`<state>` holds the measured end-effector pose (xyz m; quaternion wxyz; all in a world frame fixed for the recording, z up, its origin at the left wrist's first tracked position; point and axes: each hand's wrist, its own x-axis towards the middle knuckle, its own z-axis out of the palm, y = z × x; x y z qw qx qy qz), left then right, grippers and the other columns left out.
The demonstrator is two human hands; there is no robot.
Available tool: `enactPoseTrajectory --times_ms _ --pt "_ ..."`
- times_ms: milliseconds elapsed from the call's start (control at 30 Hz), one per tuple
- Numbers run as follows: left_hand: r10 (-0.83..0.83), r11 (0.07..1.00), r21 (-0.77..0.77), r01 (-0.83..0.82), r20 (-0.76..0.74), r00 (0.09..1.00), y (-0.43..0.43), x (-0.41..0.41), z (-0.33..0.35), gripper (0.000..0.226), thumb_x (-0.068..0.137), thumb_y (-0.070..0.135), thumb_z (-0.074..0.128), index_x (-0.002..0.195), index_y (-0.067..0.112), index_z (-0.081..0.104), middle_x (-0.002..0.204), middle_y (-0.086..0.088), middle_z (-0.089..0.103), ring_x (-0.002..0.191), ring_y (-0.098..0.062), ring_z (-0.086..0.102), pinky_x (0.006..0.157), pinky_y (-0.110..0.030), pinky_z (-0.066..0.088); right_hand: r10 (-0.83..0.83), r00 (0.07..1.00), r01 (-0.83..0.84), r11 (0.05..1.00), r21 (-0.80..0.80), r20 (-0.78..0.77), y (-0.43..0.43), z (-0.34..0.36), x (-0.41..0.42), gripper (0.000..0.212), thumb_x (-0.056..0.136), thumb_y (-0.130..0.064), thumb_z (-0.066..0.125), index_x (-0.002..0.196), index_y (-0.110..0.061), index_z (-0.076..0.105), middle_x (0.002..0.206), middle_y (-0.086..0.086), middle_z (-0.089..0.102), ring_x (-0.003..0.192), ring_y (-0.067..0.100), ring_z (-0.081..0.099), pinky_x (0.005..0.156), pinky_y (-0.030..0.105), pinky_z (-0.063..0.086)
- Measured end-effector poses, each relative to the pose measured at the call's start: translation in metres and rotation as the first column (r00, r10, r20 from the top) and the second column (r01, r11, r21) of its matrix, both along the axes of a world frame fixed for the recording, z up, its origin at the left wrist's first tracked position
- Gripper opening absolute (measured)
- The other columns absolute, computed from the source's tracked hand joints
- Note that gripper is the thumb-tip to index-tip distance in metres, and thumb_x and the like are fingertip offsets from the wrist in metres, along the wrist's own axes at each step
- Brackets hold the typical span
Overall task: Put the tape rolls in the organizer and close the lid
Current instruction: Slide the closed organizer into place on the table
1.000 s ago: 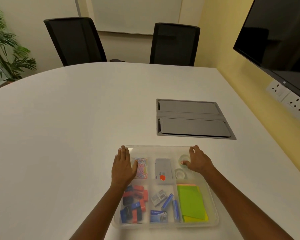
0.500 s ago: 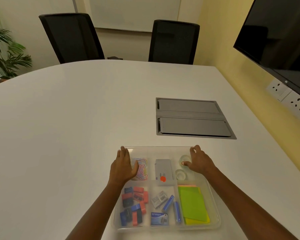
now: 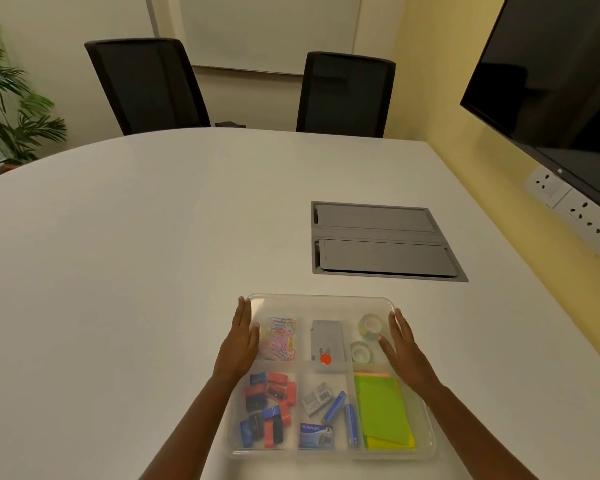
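Note:
A clear plastic organizer (image 3: 321,298) with several compartments lies on the white table near me, with its clear lid on top. Two clear tape rolls sit in its far right compartment: one (image 3: 371,326) further back, one (image 3: 361,351) nearer. My left hand (image 3: 240,339) lies flat along the organizer's left edge, fingers together. My right hand (image 3: 400,344) lies flat along the right edge beside the tape rolls. Neither hand holds anything. Other compartments hold coloured paper clips (image 3: 280,337), a grey stapler box (image 3: 327,342), binder clips, staples and green sticky notes (image 3: 381,408).
A grey cable hatch (image 3: 383,241) is set into the table beyond the organizer. Two black chairs (image 3: 343,91) stand at the far side. A dark screen (image 3: 551,74) and wall sockets are on the right wall. A plant (image 3: 11,109) stands at the left.
Both hands slid outward from the top of the lid to the organizer's left and right edges, uncovering the tape rolls. The view shifted slightly.

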<state>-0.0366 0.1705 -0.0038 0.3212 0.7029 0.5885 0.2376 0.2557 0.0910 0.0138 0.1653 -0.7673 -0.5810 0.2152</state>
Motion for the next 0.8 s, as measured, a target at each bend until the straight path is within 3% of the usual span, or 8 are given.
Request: enactPoseTrajectory --times_ms 200,333,433,533,600,667,700,800 --pt "0.122 0.982 -0.164 -0.097 0.146 0.982 -0.016 -0.009 -0.007 0.048 0.100 0.026 0.023 0.146 0.016 0.013 0.147 -0.013 0.039 0.127 -0.034 0.048 0.103 -0.044 0.041 -0.056 0.996 0.062 0.995 0.072 -0.073 -0.020 -0.011 -0.002 0.053 0.102 -0.019 0.034 0.149 -0.013 0.010 0.160 0.005 0.009 0.147 0.018 0.016 0.115 0.028 0.027" --pt "0.165 0.973 -0.192 -0.131 0.172 0.971 -0.016 -0.008 -0.003 0.042 0.100 0.027 0.023 0.138 0.012 0.033 0.136 -0.017 0.052 0.119 -0.034 0.054 0.099 -0.045 0.045 -0.066 0.997 0.069 0.995 0.073 -0.035 -0.019 -0.010 -0.002 0.052 0.102 -0.020 0.034 0.149 -0.012 0.012 0.159 0.007 0.015 0.146 0.020 0.020 0.114 0.030 0.029" --pt "0.159 0.969 -0.205 -0.139 0.085 0.984 -0.018 -0.007 -0.001 0.047 0.099 0.030 0.025 0.142 0.010 0.024 0.143 -0.018 0.044 0.126 -0.036 0.049 0.104 -0.047 0.040 -0.087 0.996 0.086 0.996 0.038 0.010 -0.019 -0.007 -0.005 0.052 0.102 -0.022 0.033 0.149 -0.014 0.012 0.157 0.011 0.020 0.144 0.025 0.027 0.112 0.033 0.034" --pt "0.129 0.988 -0.064 -0.142 -0.172 0.977 -0.023 -0.005 0.004 0.057 0.098 0.034 0.026 0.146 0.010 0.007 0.156 -0.016 0.018 0.142 -0.033 0.023 0.116 -0.044 0.024 -0.099 0.954 0.103 0.995 0.003 0.282 -0.024 0.000 -0.011 0.051 0.103 -0.026 0.028 0.149 -0.017 0.010 0.159 0.014 0.013 0.145 0.027 0.022 0.113 0.035 0.034" --pt "0.074 0.996 0.063 -0.057 -0.322 0.944 -0.034 -0.003 0.012 0.072 0.091 0.053 -0.001 0.146 0.008 0.006 0.156 -0.018 0.013 0.144 -0.033 0.015 0.118 -0.043 0.017 -0.068 0.937 0.065 0.998 0.019 0.343 -0.034 0.001 -0.020 0.049 0.102 -0.019 0.028 0.149 -0.016 0.013 0.160 0.013 0.007 0.148 0.026 0.011 0.118 0.036 0.024" --pt "0.029 0.994 0.107 0.009 -0.351 0.936 -0.050 -0.001 0.012 0.109 0.065 0.066 -0.034 0.145 0.006 0.009 0.155 -0.019 0.013 0.144 -0.034 0.016 0.118 -0.043 0.018 -0.066 0.947 0.055 0.998 0.044 0.314 -0.048 0.000 -0.030 0.048 0.101 -0.014 0.030 0.148 -0.016 0.018 0.160 0.011 0.006 0.148 0.024 0.011 0.119 0.034 0.023" --pt "0.028 0.996 0.093 0.004 -0.337 0.941 -0.058 -0.001 0.009 0.109 0.065 0.066 -0.033 0.145 0.006 0.008 0.156 -0.018 0.012 0.144 -0.033 0.017 0.117 -0.042 0.020 -0.099 0.956 0.082 0.994 0.073 0.277 -0.057 -0.001 -0.033 0.047 0.102 -0.016 0.029 0.148 -0.016 0.019 0.160 0.010 0.007 0.147 0.023 0.015 0.117 0.031 0.027" --pt "0.079 0.995 -0.031 -0.091 -0.270 0.960 -0.075 -0.001 0.004 0.062 0.096 0.043 0.018 0.146 0.010 0.002 0.158 -0.015 0.007 0.144 -0.030 0.017 0.116 -0.040 0.026 -0.218 0.968 0.201 0.970 0.136 0.127 -0.085 0.001 -0.040 0.048 0.102 -0.019 0.034 0.147 -0.010 0.021 0.157 0.011 0.017 0.143 0.022 0.028 0.108 0.030 0.039"
